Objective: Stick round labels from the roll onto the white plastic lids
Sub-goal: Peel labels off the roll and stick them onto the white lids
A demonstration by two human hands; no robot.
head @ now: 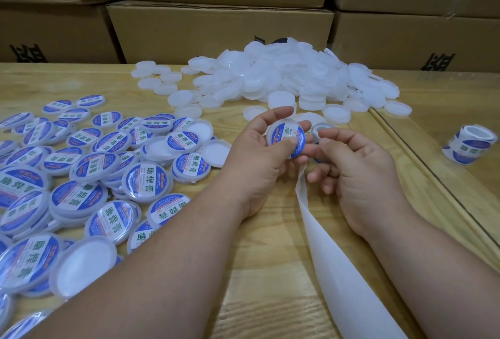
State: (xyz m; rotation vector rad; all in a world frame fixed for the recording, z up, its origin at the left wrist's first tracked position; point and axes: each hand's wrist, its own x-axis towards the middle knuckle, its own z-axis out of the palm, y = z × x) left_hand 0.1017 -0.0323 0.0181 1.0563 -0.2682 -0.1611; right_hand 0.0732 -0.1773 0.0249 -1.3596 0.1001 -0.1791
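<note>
Creases or a skewed label look the main risk: the left hand point(266, 146) pinches a lid point(286, 138) above mid-table, thumb pressing its label, and uneven pressure could trap a bubble or leave an edge lifted. The right hand point(351, 160), fingers curled, seems to hold the roll point(320, 130) just beside the lid; its backing strip point(332, 252) trails toward the near edge and could snag. Bare lids point(284, 73) lie heaped at the far edge, labelled ones point(89, 173) along the left.
</note>
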